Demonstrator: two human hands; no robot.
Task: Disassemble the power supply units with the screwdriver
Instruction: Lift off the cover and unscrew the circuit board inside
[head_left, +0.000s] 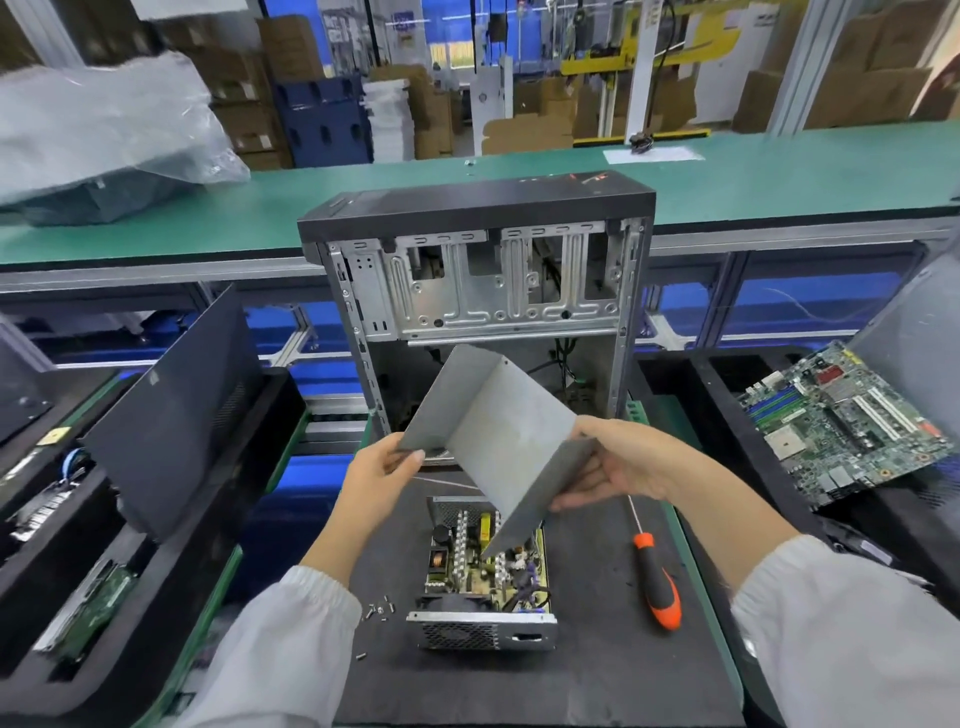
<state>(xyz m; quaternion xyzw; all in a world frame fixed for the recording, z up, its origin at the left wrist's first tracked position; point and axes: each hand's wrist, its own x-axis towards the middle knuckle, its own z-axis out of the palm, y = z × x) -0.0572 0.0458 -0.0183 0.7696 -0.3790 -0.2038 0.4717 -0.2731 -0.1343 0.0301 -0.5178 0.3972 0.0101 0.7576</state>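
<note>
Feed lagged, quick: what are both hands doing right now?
Left hand: pinching the cover at its left edge.
Right hand: gripping the cover's right edge.

We find no text that we can read anywhere in this view. The computer case (475, 208) carries small red marks on its black top panel, too blurred for us to make out. The motherboard (844, 421) at the right shows tiny printing that we cannot resolve, and the small yellow label (54, 435) on the tray at the left is likewise illegible. The signs (404, 23) hanging in the blue background bear writing that stays too small and soft for us.
</note>
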